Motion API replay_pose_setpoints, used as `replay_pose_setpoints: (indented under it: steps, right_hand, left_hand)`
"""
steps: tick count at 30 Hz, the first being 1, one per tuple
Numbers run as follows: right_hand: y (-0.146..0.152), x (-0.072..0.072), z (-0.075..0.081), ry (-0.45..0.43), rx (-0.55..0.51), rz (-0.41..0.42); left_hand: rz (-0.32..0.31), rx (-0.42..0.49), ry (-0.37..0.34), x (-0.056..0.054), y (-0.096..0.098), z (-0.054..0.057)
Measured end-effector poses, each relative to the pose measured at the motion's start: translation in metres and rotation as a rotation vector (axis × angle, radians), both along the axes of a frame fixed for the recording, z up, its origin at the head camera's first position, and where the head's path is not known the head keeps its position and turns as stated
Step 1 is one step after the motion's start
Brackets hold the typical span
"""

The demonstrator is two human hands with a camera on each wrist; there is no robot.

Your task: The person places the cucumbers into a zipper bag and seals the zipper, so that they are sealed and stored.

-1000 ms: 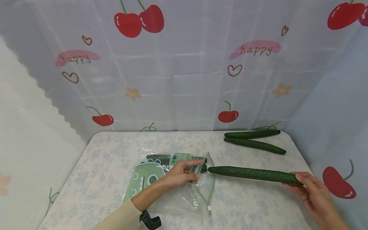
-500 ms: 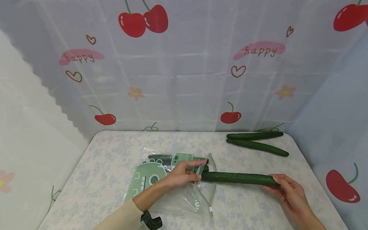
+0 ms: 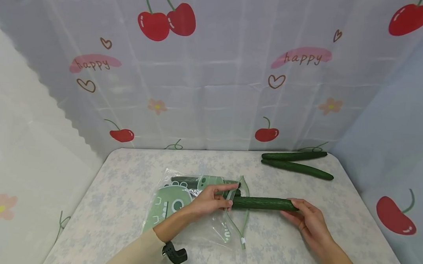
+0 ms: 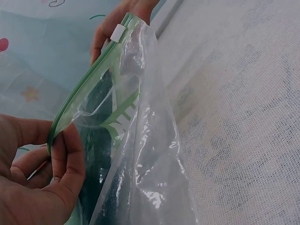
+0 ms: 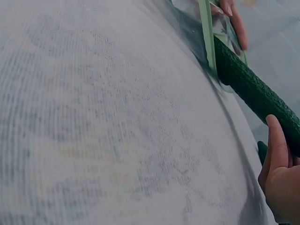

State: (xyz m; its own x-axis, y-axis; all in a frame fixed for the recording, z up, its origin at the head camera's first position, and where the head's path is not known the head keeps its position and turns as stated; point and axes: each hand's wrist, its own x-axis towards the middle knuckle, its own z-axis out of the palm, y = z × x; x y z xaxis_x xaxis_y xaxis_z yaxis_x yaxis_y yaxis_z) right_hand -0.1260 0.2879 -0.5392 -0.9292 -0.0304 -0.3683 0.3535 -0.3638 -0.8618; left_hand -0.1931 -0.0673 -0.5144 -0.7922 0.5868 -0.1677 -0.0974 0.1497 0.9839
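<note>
My right hand [image 3: 308,223] grips a long dark green cucumber [image 3: 261,203] by its right end. The cucumber's left end is inside the mouth of a clear zip bag [image 3: 201,234] printed with a green cartoon figure. At the bag's opening, my left hand [image 3: 208,200] pinches the upper edge between thumb and fingers, as the left wrist view shows on the green zip strip [image 4: 79,91]. A white slider [image 4: 118,33] sits on that strip. Inside the bag lies another cucumber [image 3: 186,182], and the end of one more shows by the left fingers.
Two more cucumbers [image 3: 295,155] lie side by side at the table's back right. A patterned cloth covers the table [image 3: 124,175]. Curtains printed with cherries [image 3: 267,135] hang behind it and along both sides.
My right hand has moved left, sliding the cucumber from in front of the bag's mouth into it. The left hand keeps its hold on the bag's edge.
</note>
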Motion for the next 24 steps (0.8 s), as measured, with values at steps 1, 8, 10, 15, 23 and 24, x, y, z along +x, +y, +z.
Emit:
replay_pose_setpoints:
  steps: [1,8,10,15,23,24]
  right_hand:
    - [-0.004,-0.001,0.001,-0.005,-0.001,0.003]
    - [-0.032,-0.009,-0.001,-0.012,-0.041,0.058]
    - [-0.042,-0.013,-0.001,-0.009,-0.029,0.084]
    - [-0.067,-0.021,-0.002,-0.02,0.001,0.111]
    - [-0.096,-0.028,-0.004,-0.006,0.049,0.157]
    - [-0.099,-0.028,-0.004,-0.004,0.061,0.159]
  left_hand:
    - [0.002,0.002,-0.001,0.0,0.0,0.0]
    - [0.001,0.008,-0.003,-0.001,-0.001,0.0]
    - [0.002,0.009,-0.005,-0.001,-0.001,0.0]
    - [0.005,0.003,-0.007,-0.001,-0.001,-0.001]
    - [0.003,-0.004,-0.006,0.0,0.001,0.0]
    - [0.004,-0.006,-0.005,0.0,0.001,0.0]
